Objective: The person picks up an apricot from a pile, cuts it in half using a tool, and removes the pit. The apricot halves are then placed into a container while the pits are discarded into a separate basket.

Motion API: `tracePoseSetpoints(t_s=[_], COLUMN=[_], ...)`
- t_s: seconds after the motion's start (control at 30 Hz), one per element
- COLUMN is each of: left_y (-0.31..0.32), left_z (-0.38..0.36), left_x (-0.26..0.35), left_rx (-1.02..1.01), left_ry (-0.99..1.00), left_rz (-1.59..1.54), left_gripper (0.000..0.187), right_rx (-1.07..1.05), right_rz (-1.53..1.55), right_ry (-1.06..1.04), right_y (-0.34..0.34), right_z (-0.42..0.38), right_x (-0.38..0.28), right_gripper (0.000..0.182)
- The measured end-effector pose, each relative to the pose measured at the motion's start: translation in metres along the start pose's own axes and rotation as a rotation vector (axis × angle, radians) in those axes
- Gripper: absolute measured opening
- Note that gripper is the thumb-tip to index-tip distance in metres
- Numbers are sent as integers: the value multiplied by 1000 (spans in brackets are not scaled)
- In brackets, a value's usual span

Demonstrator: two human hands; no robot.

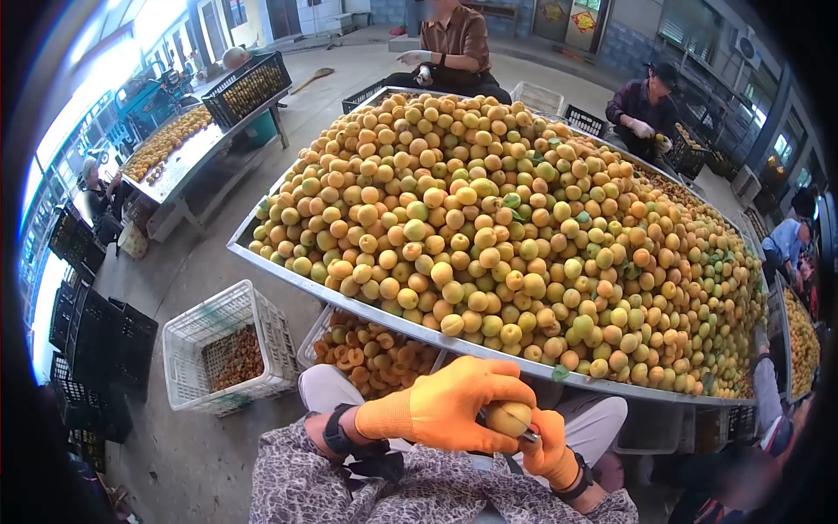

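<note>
While the right hand (548,447) works close — left hand (463,403) grips fruit (509,419).

There are 2 orange gloves (454,405) (548,449), 1 fruit (508,419) between them and 1 broom (315,78).

Left-side glare, curved dark edges

Metal-rimmed table (301,281) under heaped yellow-orange fruit (489,236).
</note>
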State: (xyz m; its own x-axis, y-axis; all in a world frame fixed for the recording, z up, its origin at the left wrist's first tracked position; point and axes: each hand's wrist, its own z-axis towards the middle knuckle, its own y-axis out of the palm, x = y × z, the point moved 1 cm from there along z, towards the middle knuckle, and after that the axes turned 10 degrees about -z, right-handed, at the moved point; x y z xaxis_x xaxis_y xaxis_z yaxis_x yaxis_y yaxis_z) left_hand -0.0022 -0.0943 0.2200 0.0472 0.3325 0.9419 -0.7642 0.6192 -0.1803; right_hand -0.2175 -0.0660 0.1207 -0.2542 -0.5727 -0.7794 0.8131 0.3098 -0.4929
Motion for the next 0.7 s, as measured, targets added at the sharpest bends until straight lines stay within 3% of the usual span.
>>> tracePoseSetpoints(t_s=[0.2, 0.27, 0.33, 0.4, 0.43, 0.47, 0.53, 0.57, 0.6, 0.7], left_y=[-11, -15, -22, -26, -21, -12, 13, 24, 28, 42], left_z=[-4, -4, -9, -21, -26, -30, -30, -29, -32, -27], left_x=[-3, -19, -41, -68, -77, -81, -87, -91, -92, -89], left_rx=[19, 56, 85, 278, 322, 309, 318, 272, 234, 338], left_ry=[-32, 8, -195, -371, -376, -386, -356, -326, -353, -341], left_rz=[411, 559, 369, -152, -405, -409, -975, -1040, -1162, -1337], left_gripper=[37, 33, 33, 33, 42, 42, 52, 64, 63, 62], right_rx=[-132, -170, -202, -80, 133, 223, 138, 106, 70, 12], right_rz=[-66, -77, -86, -32, 273, 354, 192, 93, -5, -58], right_ry=[152, 350, 451, 507, 521, 489, 434, 358, 277, 191], right_y=[-15, -19, -25, -32, -28, -24, -16, -11, -8, 3], right_z=[4, 9, 5, -5, -3, -4, 14, 25, 35, 44], right_x=[-21, -32, -30, -23, -32, -31, -25, -22, -21, -9], right_gripper=[40, 37, 34, 28, 26, 20, 34, 44, 55, 60])
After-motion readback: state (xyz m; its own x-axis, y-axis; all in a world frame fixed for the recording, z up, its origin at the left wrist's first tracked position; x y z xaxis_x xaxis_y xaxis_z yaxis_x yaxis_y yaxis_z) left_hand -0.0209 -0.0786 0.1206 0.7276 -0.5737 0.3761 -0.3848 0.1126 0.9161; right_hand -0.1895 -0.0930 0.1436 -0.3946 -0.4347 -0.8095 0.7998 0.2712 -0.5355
